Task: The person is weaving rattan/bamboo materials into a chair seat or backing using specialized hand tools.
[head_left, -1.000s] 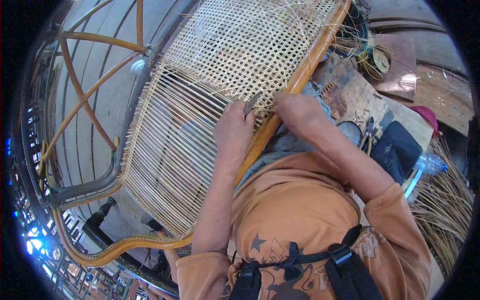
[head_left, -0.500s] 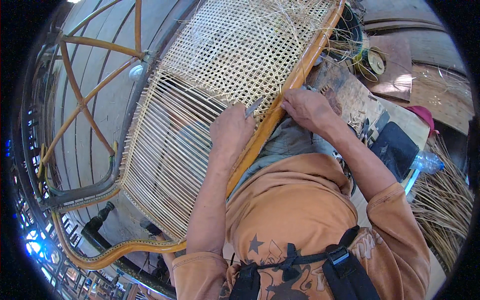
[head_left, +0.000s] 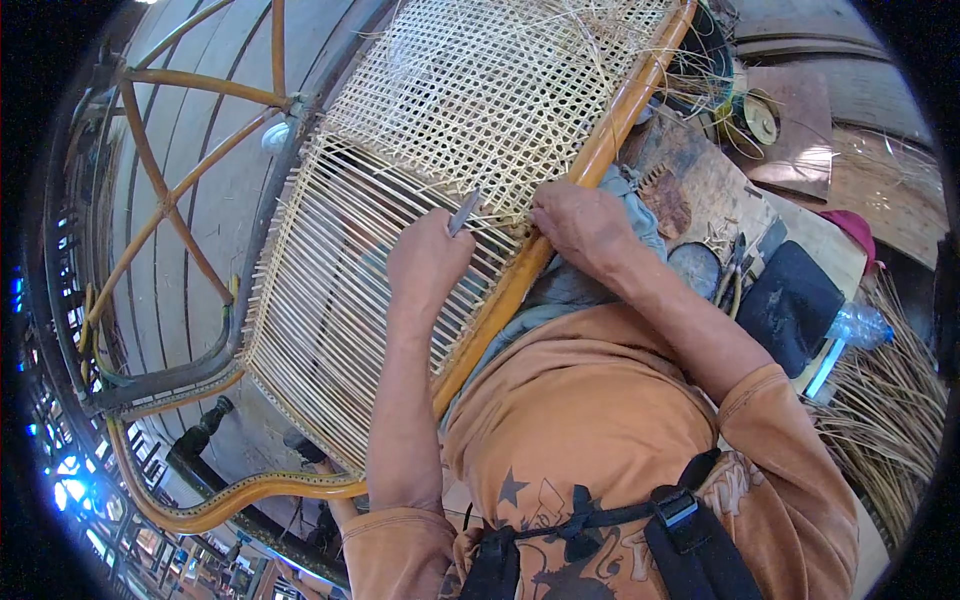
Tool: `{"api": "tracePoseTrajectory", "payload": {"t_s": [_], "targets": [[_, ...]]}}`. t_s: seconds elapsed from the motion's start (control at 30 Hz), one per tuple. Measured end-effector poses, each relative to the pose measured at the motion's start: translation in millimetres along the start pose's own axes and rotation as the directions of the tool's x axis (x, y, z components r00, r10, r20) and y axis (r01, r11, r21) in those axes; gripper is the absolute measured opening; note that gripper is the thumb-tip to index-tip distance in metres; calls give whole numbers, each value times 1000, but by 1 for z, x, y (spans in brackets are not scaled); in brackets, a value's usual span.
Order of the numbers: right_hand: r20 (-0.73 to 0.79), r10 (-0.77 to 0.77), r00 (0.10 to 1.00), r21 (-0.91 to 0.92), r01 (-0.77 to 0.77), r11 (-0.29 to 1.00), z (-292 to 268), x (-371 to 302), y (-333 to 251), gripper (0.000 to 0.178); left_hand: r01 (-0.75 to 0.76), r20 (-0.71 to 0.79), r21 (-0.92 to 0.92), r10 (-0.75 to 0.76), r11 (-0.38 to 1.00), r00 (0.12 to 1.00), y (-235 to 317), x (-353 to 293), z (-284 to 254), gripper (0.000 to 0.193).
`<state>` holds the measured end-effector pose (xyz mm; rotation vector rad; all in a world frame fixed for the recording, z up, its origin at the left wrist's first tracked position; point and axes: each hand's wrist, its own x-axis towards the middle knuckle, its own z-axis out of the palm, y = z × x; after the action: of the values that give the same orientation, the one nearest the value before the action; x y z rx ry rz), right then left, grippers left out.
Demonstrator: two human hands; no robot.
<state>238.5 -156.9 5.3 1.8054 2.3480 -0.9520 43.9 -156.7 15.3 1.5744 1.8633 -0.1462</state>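
Note:
A chair frame of bent, varnished rattan lies across my lap, with its honey-coloured rail [head_left: 628, 108] running along the side nearest me. Woven cane mesh [head_left: 480, 90] fills the upper part; lower down only parallel cane strands [head_left: 320, 290] are stretched across. My left hand [head_left: 428, 262] is closed over these strands round a flat, pointed metal blade [head_left: 464, 212], whose handle is hidden in the fist. Its tip is at the mesh's lower edge. Over the rail, my right hand [head_left: 585, 228] has its fingers pinched together at the mesh corner; what they hold is hidden.
Loose cane ends trail over the mesh. To the right are a board with hand tools [head_left: 735, 265], a round tin [head_left: 760, 118], a black flat pad [head_left: 790, 303], a plastic bottle [head_left: 860, 325] and a bundle of rattan strips [head_left: 890, 420]. Another rattan frame [head_left: 165, 205] stands at left.
My left hand has moved left, away from the rail, with the blade. My right hand has shifted left and slightly down, across the rail to the edge of the weave.

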Motion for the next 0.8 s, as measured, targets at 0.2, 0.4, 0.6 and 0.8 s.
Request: {"api": "tracePoseTrajectory", "payload": {"t_s": [0.2,0.4,0.6,0.8], "targets": [[-58,24,998,66,-20,998,-9,-8,19,14,61,62,-107,-55,992,997,-5,-2,2,24],[-8,-32,999,40,32,999,-5,-6,13,15,91,14,-72,-91,993,996,-15,-3,-5,24],[-153,-136,979,65,147,987,-11,-17,16,12,-48,-131,-232,17,972,991,-36,-15,-1,22],[-100,-58,993,44,62,997,-19,-19,26,10,92,-132,-539,-192,837,972,12,-27,-26,28]]}}
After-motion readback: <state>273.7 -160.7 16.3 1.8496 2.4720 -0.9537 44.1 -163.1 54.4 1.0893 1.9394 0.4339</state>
